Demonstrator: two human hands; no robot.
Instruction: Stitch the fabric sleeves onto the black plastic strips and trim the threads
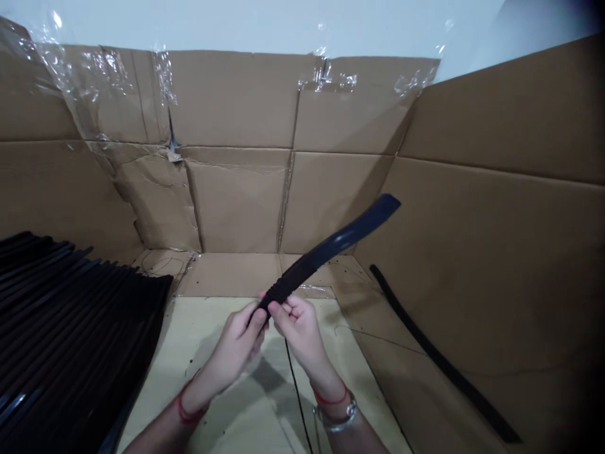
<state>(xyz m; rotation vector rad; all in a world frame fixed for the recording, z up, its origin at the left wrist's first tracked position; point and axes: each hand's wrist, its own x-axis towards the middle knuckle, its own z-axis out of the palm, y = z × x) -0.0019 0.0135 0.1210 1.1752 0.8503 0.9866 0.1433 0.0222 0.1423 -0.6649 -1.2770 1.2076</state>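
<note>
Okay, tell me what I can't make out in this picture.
In the head view:
Lower end of the held black strip: hidden by the left hand and right hand.
Stack of black strips: cut off by the left and bottom edges.
Thin dark line: cut off by the bottom edge.
Specks on the pale board: too small to identify.

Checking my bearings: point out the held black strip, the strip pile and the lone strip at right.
Held black strip (326,251), head view: glossy middle section.
Strip pile (80,334), head view: middle.
Lone strip (432,354), head view: middle.
</note>
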